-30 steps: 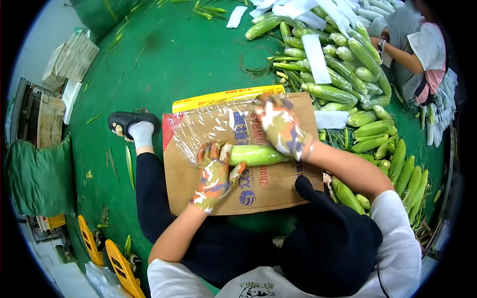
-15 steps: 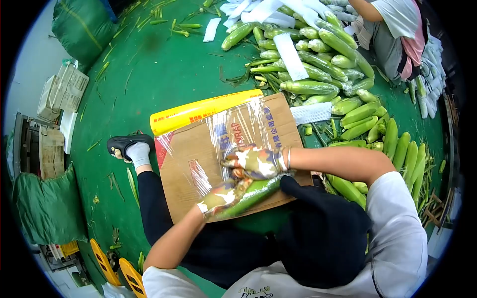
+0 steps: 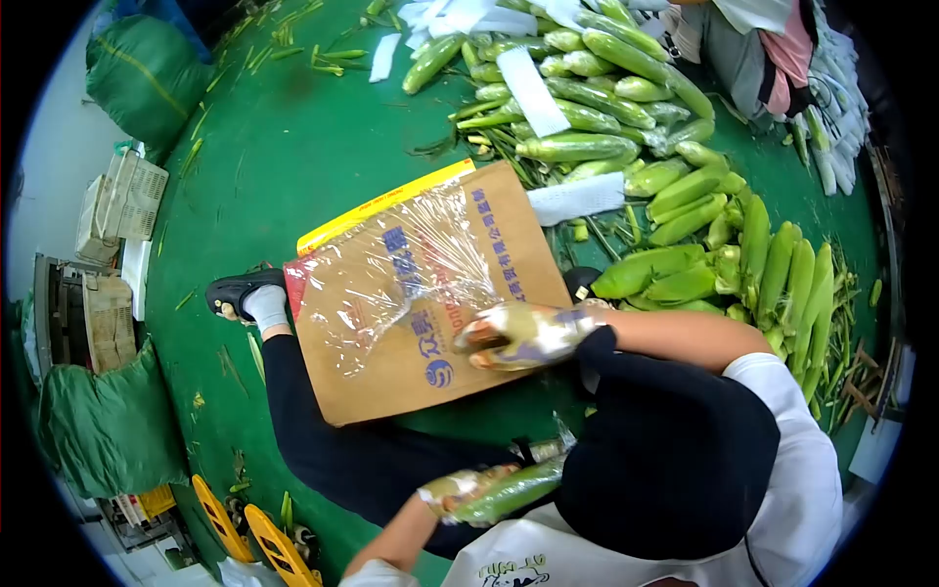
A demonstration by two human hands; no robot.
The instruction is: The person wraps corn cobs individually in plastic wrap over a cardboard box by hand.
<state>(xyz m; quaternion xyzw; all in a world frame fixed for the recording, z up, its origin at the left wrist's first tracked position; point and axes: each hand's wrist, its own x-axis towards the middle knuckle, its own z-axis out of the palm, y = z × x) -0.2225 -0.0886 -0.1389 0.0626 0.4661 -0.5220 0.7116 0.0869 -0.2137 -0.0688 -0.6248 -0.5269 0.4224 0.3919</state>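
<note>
My left hand, in a patterned glove, is closed around a film-wrapped ear of corn. It holds the corn low, beside my lap and off the cardboard box. My right hand, gloved alike, is over the lower right part of the cardboard box. Its fingers are loosely curved and apart, slightly blurred, with nothing visible between them. Clear film lies wrinkled and shiny over the box top, reaching close to my right hand. Behind the box's far edge, part of the yellow film roll shows.
Film-wrapped corn is piled beyond the box, with white foam sleeves on it. Unwrapped corn lies to the right. Another person sits at the upper right. Green sacks and crates line the left.
My left hand has carried the wrapped corn off the box toward my lap. My right hand has parted from it and stays over the box. The yellow roll is now more hidden behind the box.
</note>
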